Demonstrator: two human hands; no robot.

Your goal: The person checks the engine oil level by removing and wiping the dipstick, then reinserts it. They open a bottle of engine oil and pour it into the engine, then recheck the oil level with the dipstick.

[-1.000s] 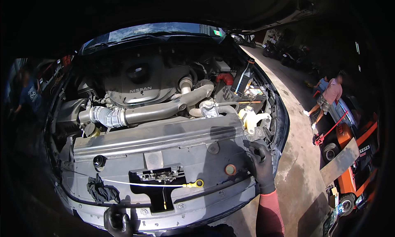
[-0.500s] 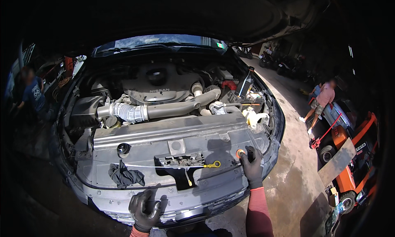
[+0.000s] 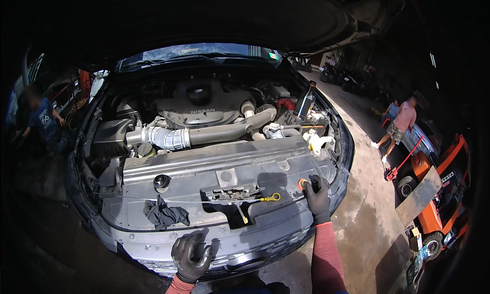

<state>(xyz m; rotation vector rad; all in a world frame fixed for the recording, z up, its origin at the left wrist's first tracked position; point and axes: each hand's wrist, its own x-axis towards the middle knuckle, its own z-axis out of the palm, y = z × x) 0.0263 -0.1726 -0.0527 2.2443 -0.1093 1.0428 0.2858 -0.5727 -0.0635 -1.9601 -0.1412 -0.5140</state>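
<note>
My right hand [image 3: 319, 199], in a black glove, is at the right side of the radiator cover [image 3: 214, 169]. Its thumb and fingertips close on the edge of a small round orange cap [image 3: 302, 184]. My left hand [image 3: 192, 255], also gloved, hovers by the front grille with loosely curled fingers and the thumb apart, holding nothing. Between the hands a dipstick with a yellow loop handle [image 3: 276, 196] lies across the cover. A crumpled dark cloth [image 3: 165, 215] rests on the left part, with a black round cap [image 3: 162, 182] behind it.
Beyond the cover is the engine [image 3: 201, 110] with its intake pipe [image 3: 219, 135]. A dark bottle [image 3: 306, 100] stands at the back right near a white reservoir [image 3: 316, 140]. The raised hood hangs overhead. People [image 3: 403, 121] are to the right, near an orange forklift [image 3: 434, 207]; another person [image 3: 43, 118] is at left.
The view has shifted slightly, so the car sits a little further right and higher. My right hand stays at the orange cap; my left hand keeps its loose curl near the grille.
</note>
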